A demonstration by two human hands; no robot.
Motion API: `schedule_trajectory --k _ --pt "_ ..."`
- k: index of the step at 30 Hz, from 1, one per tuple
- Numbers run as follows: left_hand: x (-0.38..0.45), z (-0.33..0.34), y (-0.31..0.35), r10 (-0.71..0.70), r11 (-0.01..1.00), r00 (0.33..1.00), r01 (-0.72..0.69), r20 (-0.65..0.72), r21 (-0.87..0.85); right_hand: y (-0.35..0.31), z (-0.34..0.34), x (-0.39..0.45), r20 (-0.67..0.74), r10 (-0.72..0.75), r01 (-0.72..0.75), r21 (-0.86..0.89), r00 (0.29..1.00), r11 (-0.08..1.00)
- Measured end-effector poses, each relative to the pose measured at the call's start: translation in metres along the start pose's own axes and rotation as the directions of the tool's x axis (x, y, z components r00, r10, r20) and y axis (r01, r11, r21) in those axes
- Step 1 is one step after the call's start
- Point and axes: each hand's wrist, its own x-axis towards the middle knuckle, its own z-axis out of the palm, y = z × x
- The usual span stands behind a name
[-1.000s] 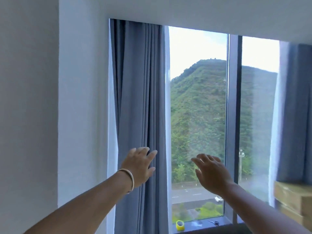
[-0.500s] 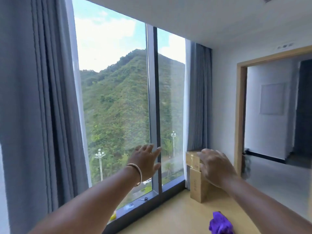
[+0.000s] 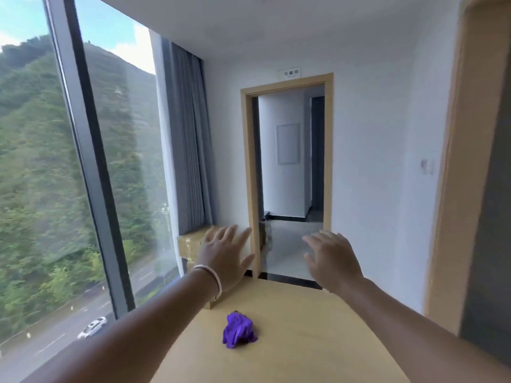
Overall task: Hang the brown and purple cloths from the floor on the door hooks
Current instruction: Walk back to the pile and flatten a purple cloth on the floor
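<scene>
Hands raised empty above a crumpled purple cloth (image 3: 239,330) on the pale wooden floor (image 3: 304,341).
The left hand (image 3: 224,255), with a thin bracelet (image 3: 210,278), and the right hand (image 3: 333,258) are held out, fingers spread; the cloth lies between the forearms.

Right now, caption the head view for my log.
Both hands, left and right, raised open above purple cloth on floor.

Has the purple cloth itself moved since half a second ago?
Cannot tell. The purple cloth sits higher in view, but the cardboard box near it shifted similarly, so the camera turned; neither hand touches it.
</scene>
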Motion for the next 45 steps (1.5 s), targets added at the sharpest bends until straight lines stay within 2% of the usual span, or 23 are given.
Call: schedule_trajectory --k 6,9,13,16,24,31,38,45 --pt "0.01 0.041 0.062 0.032 0.997 0.999 -0.029 0.042 -0.075 0.043 0.009 -0.044 0.103 0.2 -0.194 -0.06 0.974 0.979" --pt "0.0 0.058 0.081 0.012 0.984 0.995 0.006 0.099 -0.178 0.047 0.01 -0.064 0.097 0.298 -0.3 0.008 0.95 0.954" --pt "-0.027 0.08 0.091 -0.026 0.884 0.972 0.132 0.235 -0.448 0.033 0.014 -0.087 0.068 0.401 -0.407 0.148 0.914 0.901" --pt "-0.043 0.093 0.093 0.011 0.83 0.947 0.171 0.322 -0.531 0.017 0.025 -0.097 0.08 0.426 -0.434 0.16 0.901 0.887" --pt "-0.004 0.137 0.069 0.059 0.83 0.953 0.118 0.297 -0.545 -0.001 0.07 -0.077 0.183 0.434 -0.455 0.097 0.882 0.885" --pt "0.032 0.171 0.068 0.121 0.822 0.936 0.092 0.33 -0.562 0.018 0.1 -0.05 0.279 0.461 -0.501 0.091 0.843 0.861" --pt "0.092 0.214 0.105 0.157 0.829 0.92 0.075 0.359 -0.554 0.084 0.133 -0.018 0.324 0.467 -0.514 0.073 0.822 0.854" --pt "0.183 0.247 0.163 0.162 0.87 0.905 0.057 0.393 -0.49 0.191 0.16 0.028 0.328 0.449 -0.503 0.098 0.831 0.859"
